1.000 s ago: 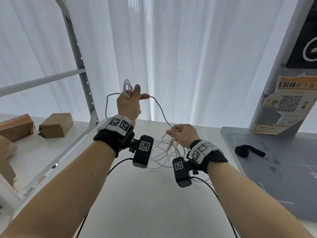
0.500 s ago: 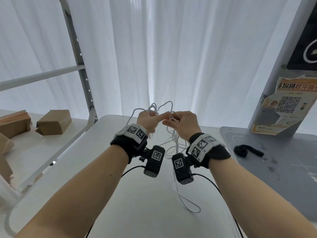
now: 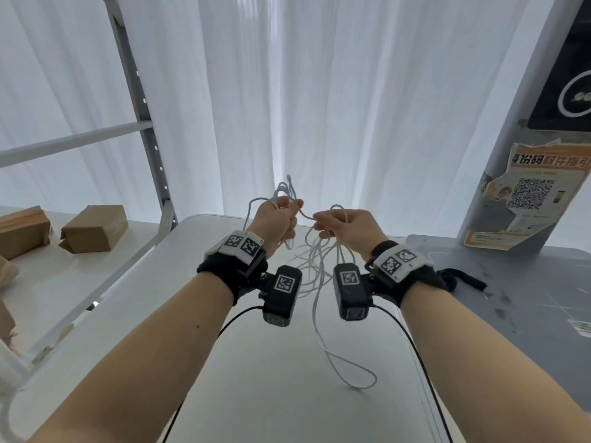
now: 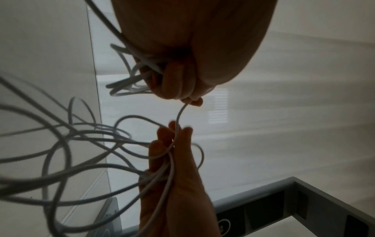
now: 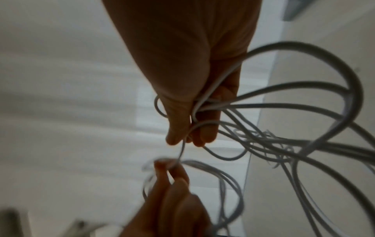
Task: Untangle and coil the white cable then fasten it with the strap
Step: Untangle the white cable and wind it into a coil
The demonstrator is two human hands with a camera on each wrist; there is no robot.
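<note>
A torn orange poster (image 3: 524, 199) with a QR code and partly readable Chinese characters hangs right of the white table (image 3: 256, 362), before pale curtains. Above the table, the left hand (image 3: 276, 219) grips bunched loops of white cable (image 3: 323, 302) — the right hand (image 3: 347, 227) pinches a strand beside it. The black strap (image 3: 463, 281) lies right of the table.

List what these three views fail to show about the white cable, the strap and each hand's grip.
- White cable ends: lost in the tangle, every view.
- Black strap: its near end hidden behind the right wrist, head view.
- Left hand grip: strand count blurred.
- Right hand grip: backlit, motion-blurred in the wrist views.
</note>
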